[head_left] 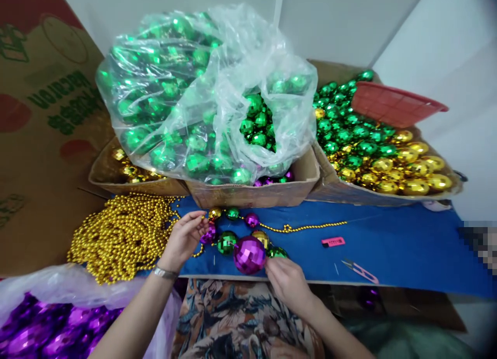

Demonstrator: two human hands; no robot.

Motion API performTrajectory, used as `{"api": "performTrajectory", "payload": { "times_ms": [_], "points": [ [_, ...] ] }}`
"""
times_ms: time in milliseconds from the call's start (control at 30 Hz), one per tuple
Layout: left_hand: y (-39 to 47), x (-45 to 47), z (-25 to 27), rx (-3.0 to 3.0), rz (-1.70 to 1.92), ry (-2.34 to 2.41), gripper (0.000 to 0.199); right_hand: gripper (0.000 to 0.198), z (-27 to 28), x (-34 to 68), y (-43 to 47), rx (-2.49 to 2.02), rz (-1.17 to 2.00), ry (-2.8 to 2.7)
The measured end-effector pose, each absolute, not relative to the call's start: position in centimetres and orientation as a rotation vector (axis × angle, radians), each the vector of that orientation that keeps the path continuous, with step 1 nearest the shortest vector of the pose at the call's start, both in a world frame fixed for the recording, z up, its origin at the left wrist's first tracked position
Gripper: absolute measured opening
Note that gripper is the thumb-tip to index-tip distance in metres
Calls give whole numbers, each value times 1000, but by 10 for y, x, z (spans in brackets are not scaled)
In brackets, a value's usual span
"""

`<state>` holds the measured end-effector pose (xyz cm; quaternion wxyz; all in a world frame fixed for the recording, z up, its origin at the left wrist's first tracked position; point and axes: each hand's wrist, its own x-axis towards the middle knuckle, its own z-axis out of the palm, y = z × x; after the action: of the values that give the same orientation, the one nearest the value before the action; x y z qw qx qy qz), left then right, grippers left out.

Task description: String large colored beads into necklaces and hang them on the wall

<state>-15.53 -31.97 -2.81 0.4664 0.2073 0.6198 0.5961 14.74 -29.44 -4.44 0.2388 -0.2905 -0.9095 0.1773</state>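
Against a pale wall (pixel 330 23), a blue desk (pixel 392 240) is backed by open boxes (pixel 252 196), set along its far side, probably so that stock can be reached from the seat. On the middle box a clear bag (pixel 163 100) is propped, its torn mouth turned toward the wearer, and green balls (pixel 258 123) are exposed there. In the right box, green and gold balls (pixel 407 165) are heaped under a tilted red basket (pixel 399 105).

The strand (pixel 227 242) is laid in a curve at the desk's near middle, its big purple ball (pixel 249 255) between the hands. By the left hand (pixel 189 232), the strand appears to be pinched beside a gold ball, seemingly to steady that end. By the right hand (pixel 287 279), it appears to be pinched close against the big ball's right side; the exact grip is hidden.

A gold chain (pixel 120 235) is piled at the left, presumably for easy drawing. Snips (pixel 363 271) and a pink tool (pixel 333 242) are laid to the right, apparently clear of the beads.
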Motion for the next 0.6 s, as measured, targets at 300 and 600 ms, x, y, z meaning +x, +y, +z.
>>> {"api": "performTrajectory", "payload": {
  "times_ms": [300,600],
  "points": [
    [-328,-102,-13,285,1470,1133,27,26,-42,151,-294,-854,489,-2493],
    [-329,-91,-9,477,1426,1242,24,24,-44,160,-295,-871,407,-2504]
  ]
}}
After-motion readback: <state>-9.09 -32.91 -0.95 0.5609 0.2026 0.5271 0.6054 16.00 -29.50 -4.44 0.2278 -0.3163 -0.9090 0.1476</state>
